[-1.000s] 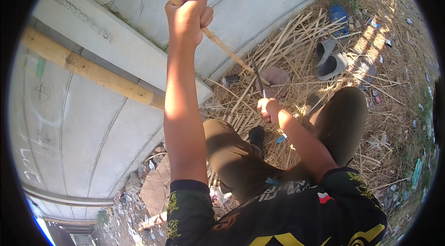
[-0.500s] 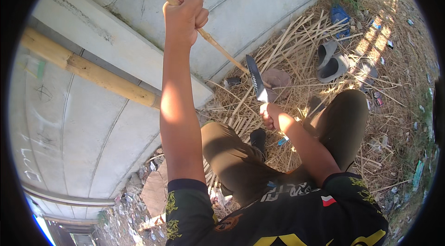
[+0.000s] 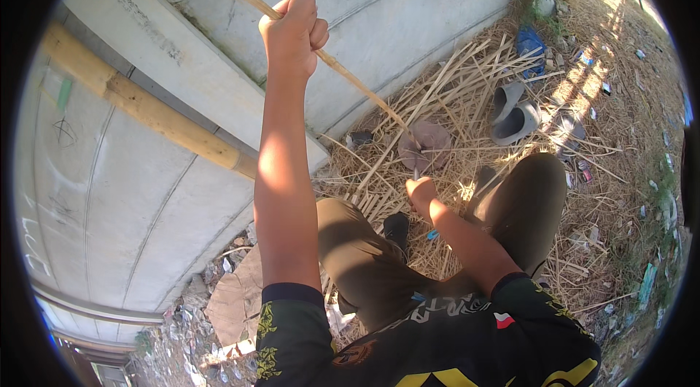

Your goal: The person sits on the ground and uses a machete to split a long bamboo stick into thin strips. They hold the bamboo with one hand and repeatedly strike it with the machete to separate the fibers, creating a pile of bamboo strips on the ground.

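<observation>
My left hand is raised in a fist around a long, thin bamboo stick. The stick slants down to the right, and its lower end is over a round brownish chopping block on the ground. My right hand is closed on the handle of a knife just on the near side of the block. Only a sliver of the blade shows, seen nearly edge-on, close to the stick's lower end. Whether the blade touches the stick or the block, I cannot tell.
Split bamboo strips lie heaped around the block. Grey clogs and a blue plastic bag are to the right. A concrete wall and a horizontal bamboo pole stand on the left. Flattened cardboard lies among litter at lower left.
The knife has swung from upright beside the stick down toward the block, its blade now mostly out of sight. The stick's lower end has shifted right over the block; my left hand dipped slightly.
</observation>
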Available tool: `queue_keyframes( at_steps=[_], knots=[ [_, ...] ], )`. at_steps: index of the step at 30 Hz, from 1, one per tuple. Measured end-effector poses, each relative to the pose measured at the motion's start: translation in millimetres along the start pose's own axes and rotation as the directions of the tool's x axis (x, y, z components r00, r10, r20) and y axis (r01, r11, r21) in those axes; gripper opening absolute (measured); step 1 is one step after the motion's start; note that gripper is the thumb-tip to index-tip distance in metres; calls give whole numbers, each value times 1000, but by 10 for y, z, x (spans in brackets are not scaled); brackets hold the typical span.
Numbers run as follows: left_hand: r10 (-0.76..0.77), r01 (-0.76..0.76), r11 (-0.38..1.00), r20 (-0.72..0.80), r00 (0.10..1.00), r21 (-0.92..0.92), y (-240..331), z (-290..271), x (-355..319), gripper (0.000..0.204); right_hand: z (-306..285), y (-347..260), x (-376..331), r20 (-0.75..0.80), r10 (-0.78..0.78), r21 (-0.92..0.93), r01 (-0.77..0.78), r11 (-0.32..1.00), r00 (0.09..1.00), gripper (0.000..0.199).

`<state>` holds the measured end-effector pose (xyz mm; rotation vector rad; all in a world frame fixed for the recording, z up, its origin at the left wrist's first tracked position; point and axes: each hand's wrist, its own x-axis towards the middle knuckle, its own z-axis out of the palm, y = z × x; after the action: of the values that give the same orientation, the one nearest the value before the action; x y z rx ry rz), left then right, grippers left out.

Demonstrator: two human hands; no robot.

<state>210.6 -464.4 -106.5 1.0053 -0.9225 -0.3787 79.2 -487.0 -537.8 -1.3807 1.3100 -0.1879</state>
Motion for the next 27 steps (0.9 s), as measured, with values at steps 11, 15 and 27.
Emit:
queue_keyframes(
  at_steps=[11, 15, 27],
  knots=[
    [16, -15, 998, -8, 1000, 63, -15, -92, -52, 39, -1574, -1840, -1391, 55, -555, 623, 405, 669, 830, 25],
    [19, -17, 996, -16, 1000, 85, -48, 45, -89, 40, -2087, -2124, -1377, 391, -556, 614, 241, 751, 734, 42],
    [37, -36, 997, -27, 999, 63, -5, 373, -127, 39, -497, -675, -99, 85, -228, 786, 75, 614, 970, 18]
  ],
)
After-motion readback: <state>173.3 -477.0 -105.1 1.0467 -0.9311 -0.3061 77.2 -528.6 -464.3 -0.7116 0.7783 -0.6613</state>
